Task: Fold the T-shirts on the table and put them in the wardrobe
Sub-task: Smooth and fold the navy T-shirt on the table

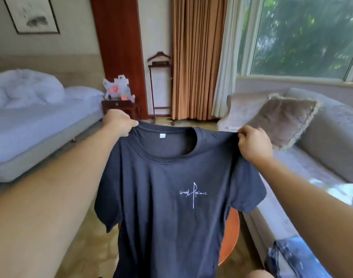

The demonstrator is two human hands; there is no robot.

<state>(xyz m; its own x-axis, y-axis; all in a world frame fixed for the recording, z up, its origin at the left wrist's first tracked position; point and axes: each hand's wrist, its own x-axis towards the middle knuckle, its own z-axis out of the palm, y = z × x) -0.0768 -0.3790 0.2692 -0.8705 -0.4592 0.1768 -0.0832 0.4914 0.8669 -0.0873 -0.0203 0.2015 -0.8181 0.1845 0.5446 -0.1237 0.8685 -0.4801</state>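
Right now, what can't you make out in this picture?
Head view:
Orange round surface: mostly hidden behind the dark T-shirt; what lies on it is unseen.
T-shirt's hem: cut off by the bottom edge.
White chest print: too small to read.
Blue cloth: blurred, cut by the bottom edge.

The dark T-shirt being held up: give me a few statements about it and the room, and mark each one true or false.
1. Both the left hand and the right hand grip the dark T-shirt at its shoulders. True.
2. The T-shirt lies flat on the bed. False: it hangs in the air; the bed stands off to the left.
3. A white print shows on its chest. True.
4. The tan curtain covers the window. False: the tan curtain hangs gathered beside the window, whose glass is bare.
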